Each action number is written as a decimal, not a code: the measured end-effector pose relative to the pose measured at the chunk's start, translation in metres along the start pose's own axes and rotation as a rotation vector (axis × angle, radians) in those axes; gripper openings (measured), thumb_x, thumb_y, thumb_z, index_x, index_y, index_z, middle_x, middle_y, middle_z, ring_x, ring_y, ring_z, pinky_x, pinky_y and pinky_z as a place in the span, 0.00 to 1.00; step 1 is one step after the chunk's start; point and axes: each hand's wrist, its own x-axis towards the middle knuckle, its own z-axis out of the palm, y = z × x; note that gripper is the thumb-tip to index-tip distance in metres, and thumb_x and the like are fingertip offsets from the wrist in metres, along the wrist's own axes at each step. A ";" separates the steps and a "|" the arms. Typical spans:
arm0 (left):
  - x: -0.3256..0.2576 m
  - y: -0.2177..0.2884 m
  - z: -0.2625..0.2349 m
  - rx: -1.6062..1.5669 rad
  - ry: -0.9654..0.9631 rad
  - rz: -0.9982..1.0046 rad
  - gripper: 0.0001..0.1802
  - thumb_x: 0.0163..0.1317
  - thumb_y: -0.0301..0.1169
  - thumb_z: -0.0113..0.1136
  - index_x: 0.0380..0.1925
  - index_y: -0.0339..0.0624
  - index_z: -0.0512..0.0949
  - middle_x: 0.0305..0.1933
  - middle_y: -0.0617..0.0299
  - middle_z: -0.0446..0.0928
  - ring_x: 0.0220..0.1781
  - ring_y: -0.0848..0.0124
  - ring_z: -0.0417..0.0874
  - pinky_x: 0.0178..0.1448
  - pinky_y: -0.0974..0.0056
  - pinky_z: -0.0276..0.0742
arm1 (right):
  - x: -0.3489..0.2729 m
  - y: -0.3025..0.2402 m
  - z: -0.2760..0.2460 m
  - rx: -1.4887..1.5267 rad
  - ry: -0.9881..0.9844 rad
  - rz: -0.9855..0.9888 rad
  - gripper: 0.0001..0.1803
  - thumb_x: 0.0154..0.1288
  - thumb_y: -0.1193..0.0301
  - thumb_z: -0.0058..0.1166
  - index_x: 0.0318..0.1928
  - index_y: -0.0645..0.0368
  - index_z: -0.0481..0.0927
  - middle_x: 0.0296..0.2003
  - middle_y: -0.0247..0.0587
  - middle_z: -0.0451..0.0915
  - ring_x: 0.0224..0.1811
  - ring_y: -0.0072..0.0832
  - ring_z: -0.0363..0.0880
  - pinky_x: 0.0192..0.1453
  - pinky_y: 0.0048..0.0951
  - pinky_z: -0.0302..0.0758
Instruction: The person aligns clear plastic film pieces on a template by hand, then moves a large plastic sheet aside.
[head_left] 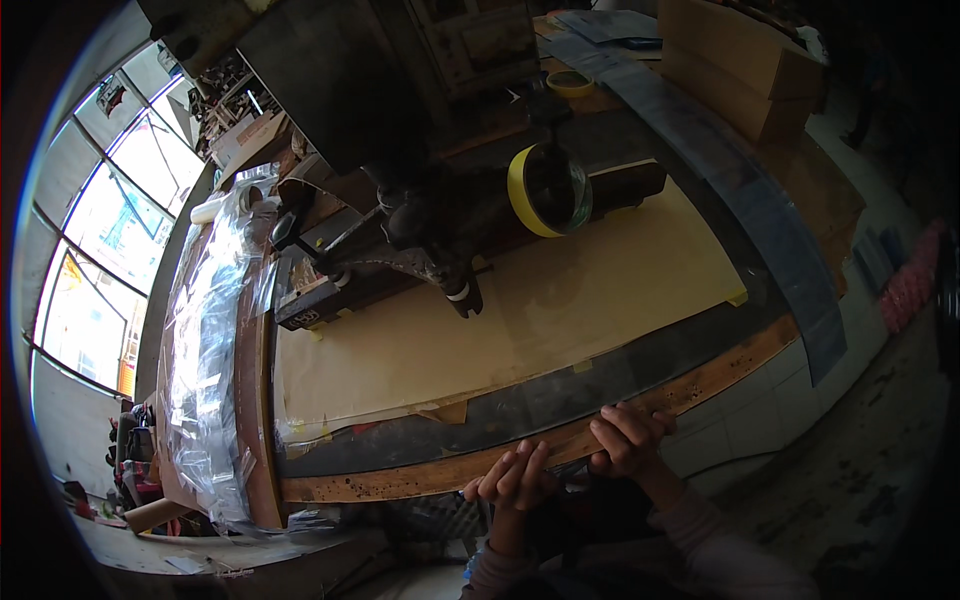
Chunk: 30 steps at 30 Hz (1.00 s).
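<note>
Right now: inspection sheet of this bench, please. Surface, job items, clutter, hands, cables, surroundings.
Surface: wooden bench, rust-stained front edge, tan sheet taped on top.
Job's things: dark strip along the bench's front edge.
Clutter: yellow tape roll, clear plastic sheeting, cardboard box.
Grippers: left hand and right hand both gripping the front edge.
Cables: nothing seen.
Surroundings: dark machine overhead, windows left, tiled floor.

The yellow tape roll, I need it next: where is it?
In the head view, the yellow tape roll sits upper centre on the dark machine, above the tan sheet, far from both hands.
</note>
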 end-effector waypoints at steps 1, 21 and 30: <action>0.001 0.000 -0.001 -0.001 -0.006 0.000 0.13 0.57 0.34 0.56 0.42 0.67 0.80 0.48 0.84 0.72 0.57 0.82 0.66 0.65 0.61 0.48 | 0.000 0.000 0.000 -0.001 -0.008 -0.005 0.20 0.72 0.51 0.28 0.44 0.44 0.73 0.45 0.30 0.75 0.48 0.23 0.70 0.62 0.42 0.52; -0.001 0.000 0.000 -0.011 0.003 -0.009 0.12 0.58 0.33 0.57 0.40 0.68 0.80 0.47 0.84 0.73 0.57 0.82 0.67 0.67 0.60 0.46 | -0.001 0.001 0.000 -0.017 -0.007 -0.020 0.20 0.73 0.51 0.27 0.44 0.45 0.72 0.46 0.30 0.74 0.50 0.23 0.69 0.64 0.41 0.51; 0.000 0.003 0.000 0.009 0.021 -0.025 0.12 0.57 0.33 0.57 0.38 0.69 0.81 0.46 0.84 0.73 0.55 0.82 0.68 0.65 0.62 0.48 | 0.000 0.000 0.001 0.014 0.024 0.004 0.20 0.73 0.52 0.28 0.45 0.44 0.74 0.45 0.28 0.76 0.49 0.21 0.73 0.65 0.39 0.51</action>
